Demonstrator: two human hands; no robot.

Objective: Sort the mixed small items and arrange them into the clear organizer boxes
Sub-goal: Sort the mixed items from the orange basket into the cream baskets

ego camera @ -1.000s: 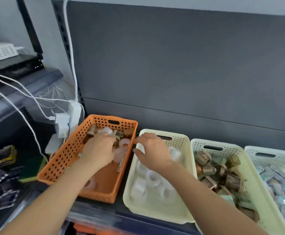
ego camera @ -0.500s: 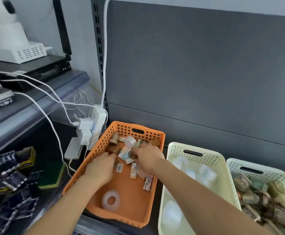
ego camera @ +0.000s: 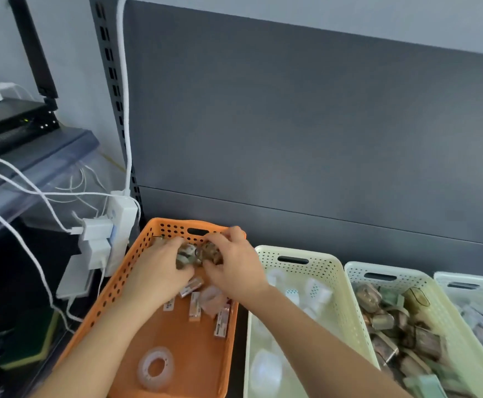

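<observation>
both hands work at the far end of the orange basket (ego camera: 125, 285). the left hand (ego camera: 160, 268) fingers curl over small wrapped items (ego camera: 187, 254); the right hand (ego camera: 234, 271) fingers close on a brown patterned roll (ego camera: 210, 251). lift one kind only, clear the rim, and carry it to the cream basket (ego camera: 357, 280) of similar brown rolls.

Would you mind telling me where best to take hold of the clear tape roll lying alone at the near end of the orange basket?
Probably from straight above: the clear tape roll lies flat on the orange basket floor, hole upward, with bare floor around it. Pinch its ring wall, one finger in the hole and the thumb on the outer rim.
</observation>
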